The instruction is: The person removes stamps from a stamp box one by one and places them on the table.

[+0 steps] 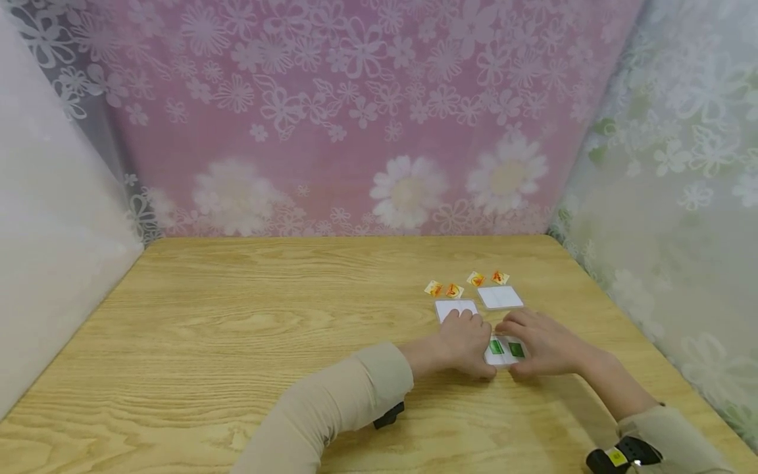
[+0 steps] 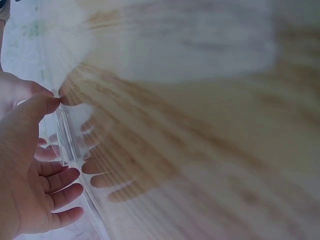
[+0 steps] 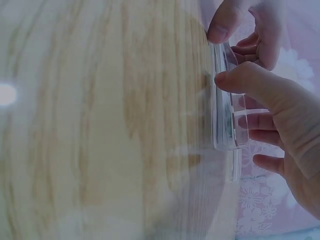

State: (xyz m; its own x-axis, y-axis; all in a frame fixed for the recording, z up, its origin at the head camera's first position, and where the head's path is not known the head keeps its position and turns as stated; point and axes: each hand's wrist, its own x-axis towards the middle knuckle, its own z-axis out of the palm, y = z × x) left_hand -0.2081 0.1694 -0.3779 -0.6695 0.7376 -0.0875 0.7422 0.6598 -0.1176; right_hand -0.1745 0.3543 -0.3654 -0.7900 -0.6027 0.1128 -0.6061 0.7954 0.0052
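In the head view, a small clear plastic case (image 1: 505, 357) with two green squares inside sits low on the table between both hands. My left hand (image 1: 464, 342) grips its left end, thumb at the near edge and fingers at the far side. The right hand (image 1: 547, 342) holds the other end the same way. Seen from the right wrist, the case (image 3: 220, 125) shows clear layered edges, with a transparent part projecting behind the right thumb (image 3: 240, 80). In the left wrist view, the left thumb (image 2: 42, 106) presses the near edge close to the right hand's thumb.
Just beyond the hands lie two white rectangular pieces (image 1: 500, 297), the nearer one partly covered by the left fingers. Several small orange-and-yellow picture pieces (image 1: 454, 290) lie behind them. The wooden table (image 1: 237, 329) meets floral curtains (image 1: 331, 131) at its back and sides.
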